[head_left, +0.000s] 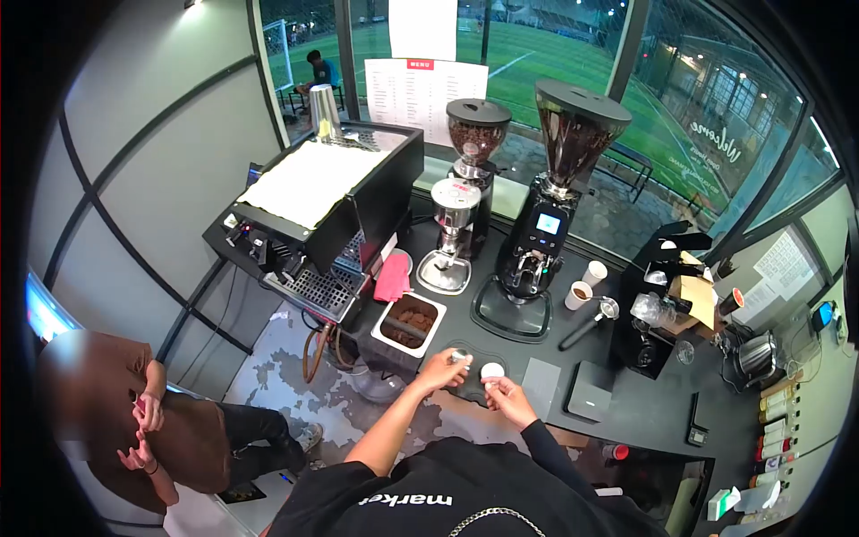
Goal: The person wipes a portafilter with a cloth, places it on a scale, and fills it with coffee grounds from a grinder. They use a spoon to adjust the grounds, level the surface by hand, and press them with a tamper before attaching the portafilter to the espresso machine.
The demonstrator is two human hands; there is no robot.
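Observation:
Over the near edge of the counter, the fingers of my left hand (442, 370) are closed around a small silvery object (459, 356), too small to name. My right hand (510, 399) is beside it, thumb and fingers pinched together just below a round white object (492, 370). I cannot tell whether those fingers hold anything. Under both hands lies a dark mat (464, 387). To the left of my left hand sits a knock box (410, 326) with brown coffee grounds and a dark bar across it.
An espresso machine (313, 192) stands at left, with two grinders (461, 210) (541, 224) behind the mat. A portafilter (591, 324), paper cups (579, 295) and a dark flat box (590, 391) are at right. Another person (143, 412) stands at far left.

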